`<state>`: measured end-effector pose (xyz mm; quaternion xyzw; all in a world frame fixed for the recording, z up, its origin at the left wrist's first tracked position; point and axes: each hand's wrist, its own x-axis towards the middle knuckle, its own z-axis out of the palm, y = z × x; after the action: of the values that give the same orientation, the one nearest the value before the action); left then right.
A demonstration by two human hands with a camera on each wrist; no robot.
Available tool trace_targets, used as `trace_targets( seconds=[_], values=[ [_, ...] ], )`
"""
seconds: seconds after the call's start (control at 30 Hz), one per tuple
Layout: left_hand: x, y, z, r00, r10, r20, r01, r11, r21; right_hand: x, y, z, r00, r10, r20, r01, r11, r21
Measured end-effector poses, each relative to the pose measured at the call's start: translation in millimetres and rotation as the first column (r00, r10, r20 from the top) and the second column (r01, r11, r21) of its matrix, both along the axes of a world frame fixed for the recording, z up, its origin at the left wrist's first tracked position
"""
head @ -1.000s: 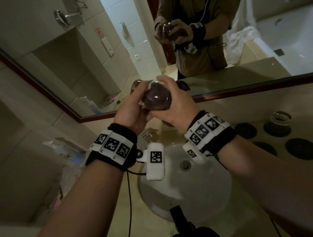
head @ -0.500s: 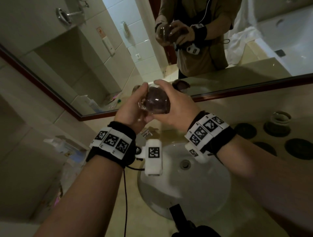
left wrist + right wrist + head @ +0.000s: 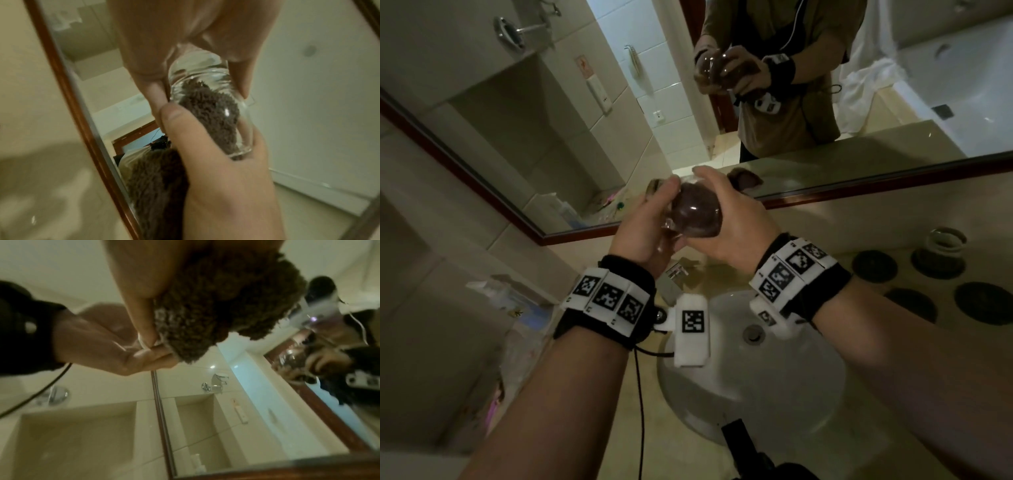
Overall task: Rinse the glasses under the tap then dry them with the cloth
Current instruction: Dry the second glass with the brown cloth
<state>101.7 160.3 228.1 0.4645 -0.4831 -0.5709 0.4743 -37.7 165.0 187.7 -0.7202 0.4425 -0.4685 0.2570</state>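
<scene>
The glass [image 3: 697, 219] is being held up in front of the mirror [image 3: 585, 137], above the basin [image 3: 774, 394], with the brown cloth [image 3: 207, 110] stuffed inside it.

I am watching my left hand [image 3: 643, 233] curling thumb and fingers round the glass near its rim, while my right hand [image 3: 736, 226] is gripping it from the other side; I think the right fingers are also bunching the cloth, though the wrist view is blurred. Another glass [image 3: 941, 245] is standing on a dark coaster [image 3: 936, 263] on the counter to the right.

Open air lies over the sink [image 3: 774, 394]; the mirror [image 3: 825, 185] blocks ahead, a glass [image 3: 941, 248] stands right.
</scene>
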Motion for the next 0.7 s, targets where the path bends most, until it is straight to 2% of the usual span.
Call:
trace_targets(
  seconds=[0.07,0.1,0.17,0.2,0.23,0.27,0.37,0.43,0.47,0.53,0.57,0.63,0.7],
  values=[
    [-1.1,-1.4,2.3,0.995,0.086,0.043,-0.083,0.995,-0.062,6.1,-3.7,-5.6,0.975,0.02,0.22,-0.044,0.994,0.104],
    [-0.3,-0.7,3.6,0.992,0.11,0.058,-0.104,0.991,-0.084,6.1,-4.6,-5.8,0.936,0.039,0.35,-0.112,0.975,0.191],
    [3.8,-0.2,3.2,0.993,0.082,0.082,-0.074,0.992,-0.101,0.2,-10.5,-7.4,0.825,0.103,0.555,-0.341,0.875,0.344],
    [4.2,0.9,2.9,0.994,0.074,0.085,-0.066,0.993,-0.098,-3.9,-13.0,-6.7,0.798,0.132,0.588,-0.417,0.825,0.381],
    [5.7,0.9,1.5,0.995,0.075,0.068,-0.07,0.994,-0.084,-6.2,-13.6,-5.5,0.802,0.147,0.58,-0.432,0.812,0.392],
    [5.9,1.9,0.4,0.997,0.073,0.026,-0.072,0.995,-0.063,-5.9,-11.8,-2.9,0.825,0.142,0.547,-0.395,0.838,0.376],
    [2.8,6.1,-0.7,0.996,0.049,-0.071,-0.046,0.998,0.039,3.3,-4.9,0.4,0.961,0.066,0.267,-0.12,0.974,0.191],
    [2.3,8.7,-0.5,0.994,0.021,-0.103,-0.01,0.995,0.102,9.3,-1.7,-3.5,0.994,0.037,0.101,-0.043,0.997,0.064],
    [3.2,7.1,-2.0,0.993,0.008,-0.117,0.004,0.995,0.104,11.4,-1.7,-6.2,0.997,0.02,0.078,-0.023,0.999,0.04],
    [4.2,5.3,-3.0,0.992,0.016,-0.122,-0.009,0.998,0.062,14.0,-2.1,-9.0,0.99,0.01,0.138,-0.019,0.997,0.068],
    [6.6,3.6,-4.5,0.993,0.039,-0.114,-0.036,0.999,0.029,16.2,-3.0,-8.8,0.976,0.022,0.217,-0.05,0.991,0.122],
    [11.8,1.1,-7.5,0.992,0.062,-0.106,-0.064,0.998,-0.02,18.2,-8.3,-9.8,0.915,0.063,0.399,-0.185,0.943,0.275],
    [16.2,0.3,-8.7,0.993,0.075,-0.088,-0.078,0.997,-0.029,16.1,-13.3,-10.8,0.841,0.099,0.533,-0.346,0.854,0.388]
  ],
)
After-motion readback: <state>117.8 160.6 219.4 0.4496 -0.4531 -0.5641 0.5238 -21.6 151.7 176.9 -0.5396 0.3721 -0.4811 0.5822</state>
